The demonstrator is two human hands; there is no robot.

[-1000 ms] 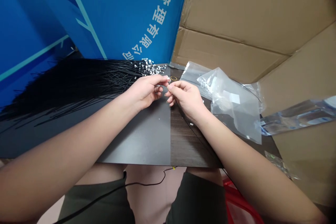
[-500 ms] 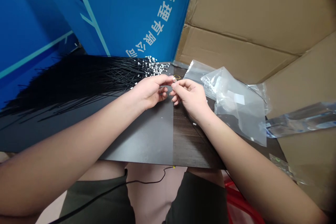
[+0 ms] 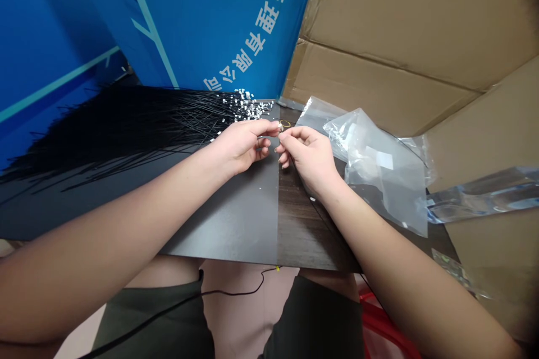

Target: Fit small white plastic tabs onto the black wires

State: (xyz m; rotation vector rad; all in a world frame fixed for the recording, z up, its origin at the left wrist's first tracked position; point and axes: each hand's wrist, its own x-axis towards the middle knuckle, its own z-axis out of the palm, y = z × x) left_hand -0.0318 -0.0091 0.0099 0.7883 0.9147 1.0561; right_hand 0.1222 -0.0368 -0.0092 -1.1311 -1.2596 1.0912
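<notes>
Well, my left hand (image 3: 242,146) is pinched closed, its fingertips (image 3: 272,126) clamped on a thin black wire (image 3: 264,137). A tiny white bit seems to sit at the wire's tip, though it is too small for me to be sure. My right hand (image 3: 309,160) is just beside it, thumb and forefinger curled close together at that tip; I cannot tell whether they hold anything or only touch it. Both hands sit over the seam of a board, the left above its grey panel (image 3: 227,219) and the right above its dark wood-grain panel (image 3: 305,230). Just far of my fingers lies a small yellow ring (image 3: 285,123). Further left, a big fan of black wires (image 3: 138,129) spreads across the board and off its left side, their far ends crowded with white connectors (image 3: 246,105). To the right, clear plastic bags (image 3: 381,174) lie heaped beside my right wrist, with a few white bits (image 3: 312,199) near it. Beyond the board stand a blue banner with white lettering (image 3: 210,22) on the far left and cardboard (image 3: 391,28) on the far right. Near me, a black cable (image 3: 168,308) crosses my lap, and a red plastic rim (image 3: 379,325) shows at the near right.
</notes>
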